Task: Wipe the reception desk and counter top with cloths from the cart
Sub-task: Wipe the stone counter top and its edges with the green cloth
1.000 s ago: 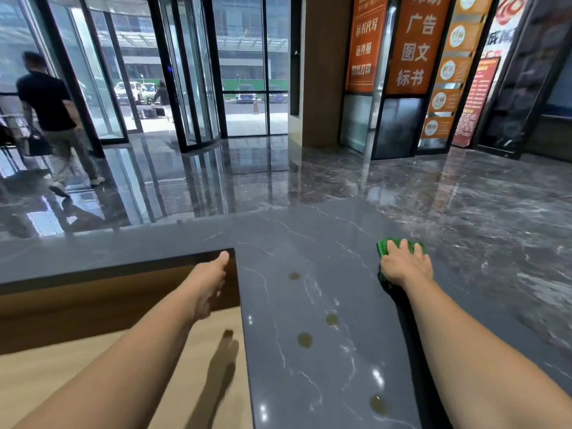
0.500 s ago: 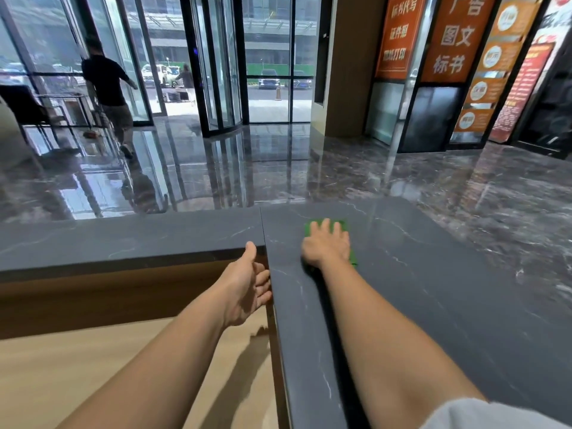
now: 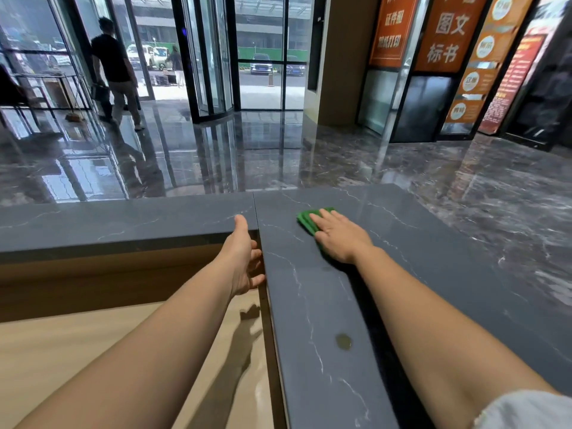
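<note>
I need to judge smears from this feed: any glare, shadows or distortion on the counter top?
Head view: wide-angle bends the door frames; daylight glares off the floor, while the counter top looks matte, bar one brownish spot, stain or reflection unclear; the left hand shadows the wooden desk, the right forearm darkens a strip of counter; the right hand and green cloth are sharp.

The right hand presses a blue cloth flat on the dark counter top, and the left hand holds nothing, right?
No: the head view shows the cloth is green. The right hand does press it flat on the counter top, and the left hand holds nothing.
</note>
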Demonstrator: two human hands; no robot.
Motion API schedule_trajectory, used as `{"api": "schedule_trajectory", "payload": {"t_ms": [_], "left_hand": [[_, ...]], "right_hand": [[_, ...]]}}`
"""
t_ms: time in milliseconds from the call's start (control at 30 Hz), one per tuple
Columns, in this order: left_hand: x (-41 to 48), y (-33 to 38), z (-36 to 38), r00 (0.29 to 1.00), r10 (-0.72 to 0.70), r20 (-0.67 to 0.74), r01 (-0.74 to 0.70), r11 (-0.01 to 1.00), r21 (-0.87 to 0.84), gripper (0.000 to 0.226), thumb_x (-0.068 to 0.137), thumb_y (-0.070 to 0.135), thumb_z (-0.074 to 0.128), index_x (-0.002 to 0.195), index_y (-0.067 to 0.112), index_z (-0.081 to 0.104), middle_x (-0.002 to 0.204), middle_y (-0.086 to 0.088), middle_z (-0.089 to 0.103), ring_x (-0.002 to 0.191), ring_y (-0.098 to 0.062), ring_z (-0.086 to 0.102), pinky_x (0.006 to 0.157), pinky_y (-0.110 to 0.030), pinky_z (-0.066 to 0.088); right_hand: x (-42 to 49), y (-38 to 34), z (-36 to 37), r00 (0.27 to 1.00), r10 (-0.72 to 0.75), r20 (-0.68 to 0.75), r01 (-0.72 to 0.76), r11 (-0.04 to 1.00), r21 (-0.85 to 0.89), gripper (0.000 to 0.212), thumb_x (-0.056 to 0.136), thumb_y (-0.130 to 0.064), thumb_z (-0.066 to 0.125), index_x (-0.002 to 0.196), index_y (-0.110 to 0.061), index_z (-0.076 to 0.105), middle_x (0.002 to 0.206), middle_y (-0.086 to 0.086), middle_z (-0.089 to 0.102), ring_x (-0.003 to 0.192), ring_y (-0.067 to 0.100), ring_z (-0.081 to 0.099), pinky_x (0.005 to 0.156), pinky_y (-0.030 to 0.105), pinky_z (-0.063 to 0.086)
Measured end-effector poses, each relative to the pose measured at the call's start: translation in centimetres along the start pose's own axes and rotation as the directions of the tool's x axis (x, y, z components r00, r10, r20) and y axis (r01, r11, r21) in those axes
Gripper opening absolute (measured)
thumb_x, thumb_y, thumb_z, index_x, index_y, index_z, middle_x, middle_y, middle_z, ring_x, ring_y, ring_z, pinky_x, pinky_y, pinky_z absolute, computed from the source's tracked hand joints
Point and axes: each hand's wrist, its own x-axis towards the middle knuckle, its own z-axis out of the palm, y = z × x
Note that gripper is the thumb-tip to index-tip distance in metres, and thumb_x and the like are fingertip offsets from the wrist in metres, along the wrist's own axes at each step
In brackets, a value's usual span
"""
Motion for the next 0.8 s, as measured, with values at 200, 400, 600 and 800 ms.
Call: {"api": "schedule_trajectory", "payload": {"t_ms": [200, 400, 600, 800], "left_hand": [[-0.4, -0.4, 0.4, 1.000, 0.019, 0.008, -0.020, 1.000, 0.024, 0.085, 0.089, 0.073, 0.027, 0.146, 0.011, 0.035, 0.136, -0.010, 0.056, 0.120, -0.027, 0.055, 0.099, -0.042, 0.047], [-1.4, 0.0, 0.5, 0.999, 0.011, 0.045, -0.014, 0.997, 0.072, 0.078, 0.093, 0.068, 0.028, 0.143, 0.010, 0.037, 0.133, -0.010, 0.058, 0.120, -0.026, 0.056, 0.096, -0.038, 0.045], [-1.3, -0.4, 0.7, 0.998, 0.053, 0.015, -0.054, 0.995, 0.087, 0.071, 0.092, 0.069, 0.029, 0.134, 0.014, 0.047, 0.106, -0.007, 0.069, 0.099, -0.019, 0.062, 0.084, -0.035, 0.046], [-1.8, -0.6, 0.9, 0.998, -0.018, 0.059, 0.018, 1.000, -0.012, 0.084, 0.092, 0.071, 0.018, 0.146, 0.009, 0.034, 0.141, -0.018, 0.049, 0.119, -0.035, 0.055, 0.085, -0.043, 0.048]], "right_hand": [[-2.9, 7.4, -1.0, 0.964, 0.265, -0.003, -0.264, 0.963, 0.044, 0.055, 0.103, -0.028, 0.026, 0.156, -0.027, 0.012, 0.164, 0.000, 0.003, 0.151, 0.019, 0.003, 0.121, 0.033, 0.005], [-1.9, 3.1, 0.1, 0.902, 0.425, -0.068, -0.422, 0.905, 0.061, 0.057, 0.099, -0.023, 0.025, 0.155, -0.024, 0.015, 0.164, 0.004, 0.004, 0.150, 0.029, 0.004, 0.120, 0.043, 0.010], [-2.3, -7.7, 2.2, 0.933, 0.339, -0.122, -0.330, 0.940, 0.088, 0.060, 0.098, -0.029, 0.032, 0.155, -0.021, 0.015, 0.163, 0.009, 0.005, 0.149, 0.033, 0.003, 0.120, 0.048, 0.007], [-4.2, -12.7, 3.1, 0.997, 0.043, -0.069, -0.040, 0.998, 0.044, 0.060, 0.103, -0.041, 0.030, 0.156, -0.022, 0.009, 0.164, 0.008, 0.000, 0.150, 0.031, -0.002, 0.121, 0.048, 0.005]]}}
